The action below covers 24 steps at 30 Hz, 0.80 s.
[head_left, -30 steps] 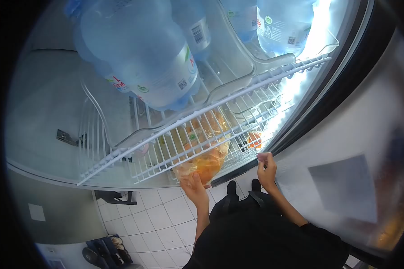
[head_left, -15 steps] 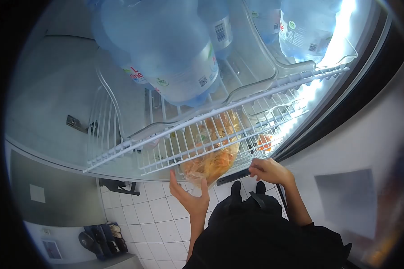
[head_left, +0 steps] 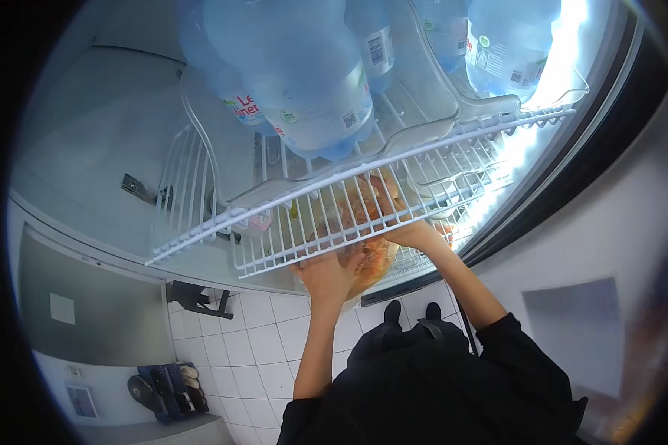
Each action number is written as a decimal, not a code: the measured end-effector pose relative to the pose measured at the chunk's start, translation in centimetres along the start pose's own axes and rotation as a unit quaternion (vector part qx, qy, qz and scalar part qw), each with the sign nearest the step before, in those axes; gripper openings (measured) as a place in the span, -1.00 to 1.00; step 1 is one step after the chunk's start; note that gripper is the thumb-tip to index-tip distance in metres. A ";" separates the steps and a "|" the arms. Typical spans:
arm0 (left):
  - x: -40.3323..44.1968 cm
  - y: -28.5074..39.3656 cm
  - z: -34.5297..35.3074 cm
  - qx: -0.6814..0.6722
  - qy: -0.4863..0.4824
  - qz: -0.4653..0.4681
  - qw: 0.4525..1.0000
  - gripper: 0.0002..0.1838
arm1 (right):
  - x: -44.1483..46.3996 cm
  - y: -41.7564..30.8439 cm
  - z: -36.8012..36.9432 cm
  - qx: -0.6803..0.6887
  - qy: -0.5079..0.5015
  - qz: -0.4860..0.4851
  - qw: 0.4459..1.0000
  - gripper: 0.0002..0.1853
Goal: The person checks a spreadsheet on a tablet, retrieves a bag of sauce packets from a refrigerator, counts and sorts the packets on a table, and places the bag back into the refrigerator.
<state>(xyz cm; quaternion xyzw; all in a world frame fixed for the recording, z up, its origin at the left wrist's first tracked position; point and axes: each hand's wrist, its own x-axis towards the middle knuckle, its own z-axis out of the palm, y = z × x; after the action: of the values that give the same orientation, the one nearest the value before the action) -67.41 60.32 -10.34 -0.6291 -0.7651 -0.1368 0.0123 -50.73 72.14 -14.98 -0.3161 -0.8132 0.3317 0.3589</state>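
A clear plastic bag [head_left: 369, 276] with golden-orange, bread-like food in it rests on a lower wire shelf of the refrigerator, its front part jutting over the shelf edge. My left hand [head_left: 328, 276] grips its left side, the thumb lying across the bag. My right hand [head_left: 410, 233] reaches under the upper wire shelf [head_left: 304, 196] and holds the bag's right side. Shelf wires partly cover the bag and the fingers of both hands.
Large blue-tinted water bottles [head_left: 297, 81] stand above in clear trays on the upper shelf. More bottles [head_left: 508, 52] are at the right, near a bright light strip. A small pink item [head_left: 260, 221] sits at left. Below are the tiled floor [head_left: 263, 337] and a shoe rack [head_left: 172, 389].
Both hands have moved forward from in front of the shelf onto the bag, the right one going deeper under the upper shelf. The bag has shifted slightly.
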 end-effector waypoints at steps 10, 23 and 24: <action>-0.5 -2.7 0.9 -0.239 -0.032 0.010 0.970 -0.49 | 1.7 -1.2 0.1 -0.289 -0.170 -0.058 0.940 -0.22; 0.2 -3.5 4.0 -0.357 0.081 -0.062 0.929 -0.55 | 2.8 -1.7 1.9 -0.335 -0.192 -0.099 0.917 -0.30; 0.4 -3.4 4.0 -0.348 0.092 -0.055 0.931 -0.58 | 2.9 -1.7 1.9 -0.336 -0.194 -0.100 0.916 -0.31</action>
<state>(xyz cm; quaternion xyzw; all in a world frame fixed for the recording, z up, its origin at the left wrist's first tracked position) -70.16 61.01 -14.78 -0.5358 -0.6981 -0.4523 -0.1448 -54.26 72.73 -13.56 -0.2648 -0.9576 0.0564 0.0982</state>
